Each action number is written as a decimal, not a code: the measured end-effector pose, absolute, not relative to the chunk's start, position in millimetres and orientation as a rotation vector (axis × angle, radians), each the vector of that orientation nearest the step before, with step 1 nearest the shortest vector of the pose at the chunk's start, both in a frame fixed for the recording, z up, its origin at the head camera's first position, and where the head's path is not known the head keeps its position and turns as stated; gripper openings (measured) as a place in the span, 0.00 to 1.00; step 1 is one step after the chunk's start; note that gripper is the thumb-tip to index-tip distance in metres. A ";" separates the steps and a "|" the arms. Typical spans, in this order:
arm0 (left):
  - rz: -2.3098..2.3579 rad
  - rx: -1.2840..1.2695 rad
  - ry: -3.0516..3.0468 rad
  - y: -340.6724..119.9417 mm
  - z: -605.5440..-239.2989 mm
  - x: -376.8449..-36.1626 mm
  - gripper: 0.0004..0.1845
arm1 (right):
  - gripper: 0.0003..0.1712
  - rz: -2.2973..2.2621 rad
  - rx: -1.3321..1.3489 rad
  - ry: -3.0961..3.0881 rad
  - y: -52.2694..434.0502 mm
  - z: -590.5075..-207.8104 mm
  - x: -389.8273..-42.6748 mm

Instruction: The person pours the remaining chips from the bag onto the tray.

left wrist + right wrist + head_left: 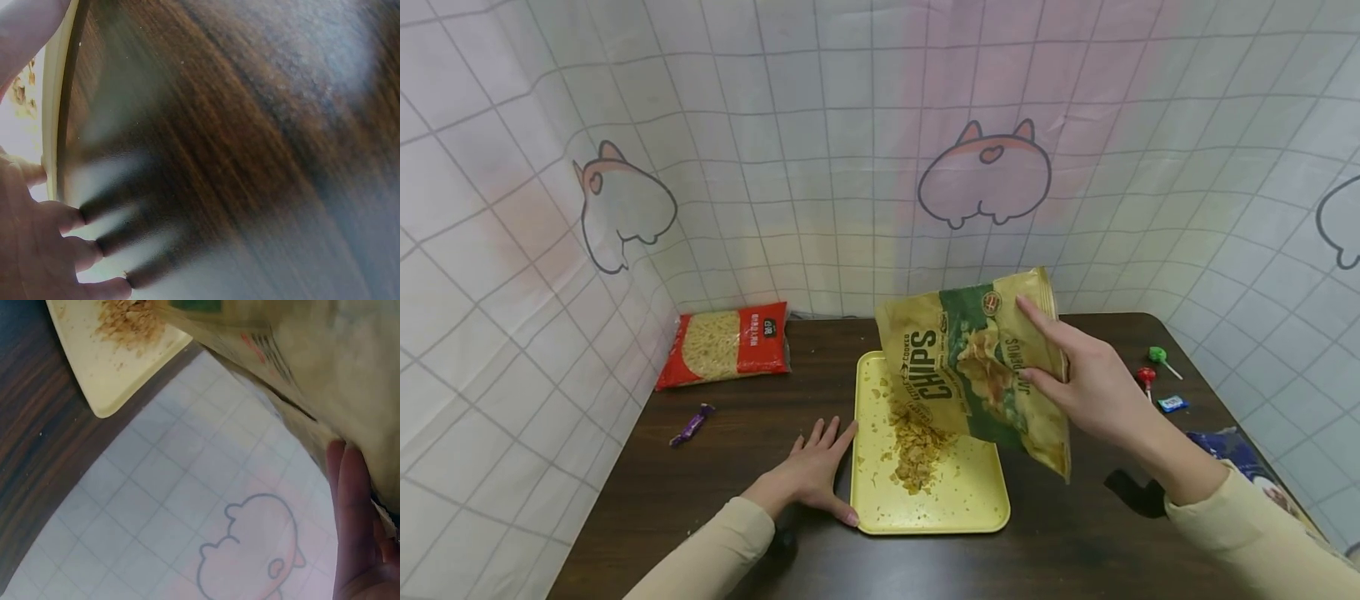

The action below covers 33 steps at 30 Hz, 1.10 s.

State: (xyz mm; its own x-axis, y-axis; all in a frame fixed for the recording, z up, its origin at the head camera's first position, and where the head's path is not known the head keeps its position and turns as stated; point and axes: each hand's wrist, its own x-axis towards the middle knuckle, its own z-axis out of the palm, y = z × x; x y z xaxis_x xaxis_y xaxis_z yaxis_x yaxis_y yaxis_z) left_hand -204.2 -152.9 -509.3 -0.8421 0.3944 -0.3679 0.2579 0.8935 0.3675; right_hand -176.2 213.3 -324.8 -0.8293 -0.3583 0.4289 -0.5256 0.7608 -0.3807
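Holding a yellow-green chip bag (pixel 977 367) tipped mouth-down over a yellow tray (pixel 977 500), the right hand (pixel 1093 392) is gripping the bag's upper end, fingers (pixel 1037 321) lying across the printed front w/ thumb behind; in the right wrist view the fingers (pixel 353 506) are pressing along the bag's (pixel 325 356) side. The bag is hanging above the tray's upper half, approx. center of the dark wood surface (pixel 737 467), its open mouth pointing to 7 o'clock. A pile of crushed chips (pixel 916 446) is lying on the tray just below the mouth, crumbs scattered around it; the same pile (pixel 128 322) is showing on the tray (pixel 115 375) in the right wrist view.

The left hand (pixel 812 471) is resting flat on the surface at 9 o'clock of the tray, fingers spread and straight, gripping nothing, thumb touching the tray's left rim. Left wrist view is showing those fingers (pixel 69 219) on the wood (pixel 237 144) beside the tray edge (pixel 59 94), pic partly blurred.

Elsewhere: red pasta pkg (pixel 724 343) lying at 10 o'clock near the back-left corner; purple candy wrapper (pixel 692 423) at 9 o'clock, well apart from the hand. At 3 o'clock: green lollipop (pixel 1159 356), red lollipop (pixel 1146 377), small blue wrapped candy (pixel 1172 404). A blue pkg (pixel 1228 450) is sitting near the right edge, partly behind the sleeve.
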 end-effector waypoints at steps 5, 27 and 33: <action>0.422 0.471 2.622 -151.4 -510.2 -203.4 0.76 | 0.53 0.734 0.691 -2.649 216.3 -321.8 -171.4; 0.413 0.472 2.637 -151.2 -510.8 -202.8 0.76 | 0.51 0.899 0.817 -2.737 218.1 -317.5 -152.2; 0.411 0.481 2.640 -151.2 -509.4 -202.4 0.76 | 0.51 0.912 0.818 -2.737 216.8 -318.5 -150.3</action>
